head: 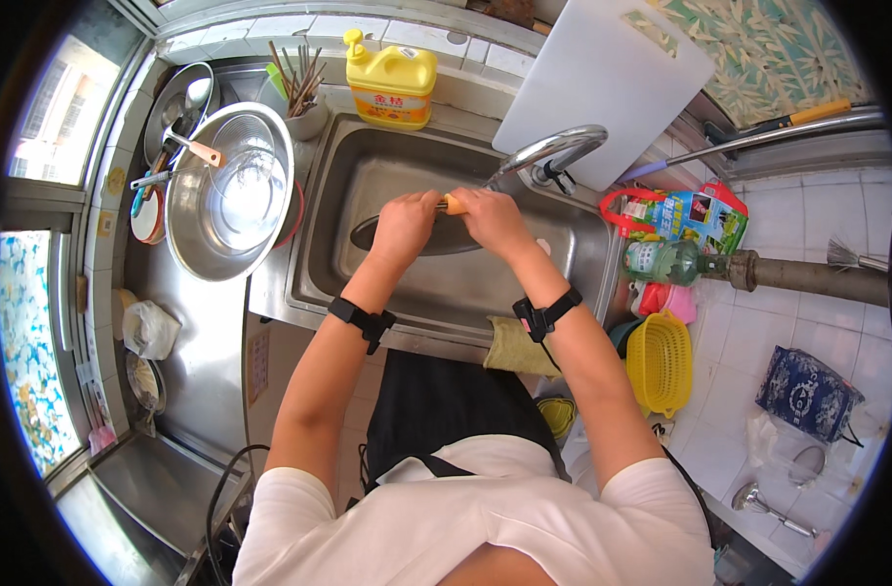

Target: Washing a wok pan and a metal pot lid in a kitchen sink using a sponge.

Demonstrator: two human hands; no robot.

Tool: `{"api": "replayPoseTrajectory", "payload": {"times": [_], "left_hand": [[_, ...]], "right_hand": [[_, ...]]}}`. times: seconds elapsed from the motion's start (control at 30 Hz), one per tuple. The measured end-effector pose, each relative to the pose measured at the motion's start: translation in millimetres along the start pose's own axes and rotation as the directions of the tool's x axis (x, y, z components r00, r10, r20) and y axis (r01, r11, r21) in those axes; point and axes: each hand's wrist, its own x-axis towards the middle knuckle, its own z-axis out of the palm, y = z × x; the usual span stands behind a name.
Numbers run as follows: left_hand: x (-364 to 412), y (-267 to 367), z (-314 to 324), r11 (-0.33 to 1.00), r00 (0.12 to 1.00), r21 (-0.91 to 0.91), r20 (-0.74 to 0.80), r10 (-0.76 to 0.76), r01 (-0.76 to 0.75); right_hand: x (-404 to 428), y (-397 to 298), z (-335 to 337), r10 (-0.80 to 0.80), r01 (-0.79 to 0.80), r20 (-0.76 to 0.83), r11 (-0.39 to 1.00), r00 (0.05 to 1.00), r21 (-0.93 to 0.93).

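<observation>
Both of my hands meet over the stainless steel sink [416, 289], close under the faucet [555, 150]. My left hand [408, 223] is closed around the metal shaft of a utensil with an orange handle [455, 204]. My right hand [495, 220] grips the handle end, just below the spout tip. Most of the utensil is hidden by my fingers. A long dark curved shape [446, 240] shows beneath my hands; I cannot tell whether it is the utensil's head or a shadow. Whether water is running is also unclear.
Left of the sink is a large metal basin [197, 242] with a strainer on it. Behind stand a yellow detergent jug [391, 88], a chopstick holder [306, 121] and a white cutting board [607, 80]. A cloth [515, 348] hangs over the front edge; a yellow basket [659, 362] is to the right.
</observation>
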Motion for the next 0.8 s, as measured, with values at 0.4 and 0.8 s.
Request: {"api": "replayPoseTrajectory", "payload": {"times": [0.4,0.8], "left_hand": [[-21,-19,11,0.993,0.993,-0.026,-0.042,-0.113,0.112],[-53,-42,4,0.964,0.960,-0.111,-0.117,-0.253,0.241]], "right_hand": [[-1,7,-17,0.009,-0.008,-0.026,0.999,1.000,0.054],[-33,36,-23,0.310,-0.272,-0.128,0.930,0.942,0.248]]}}
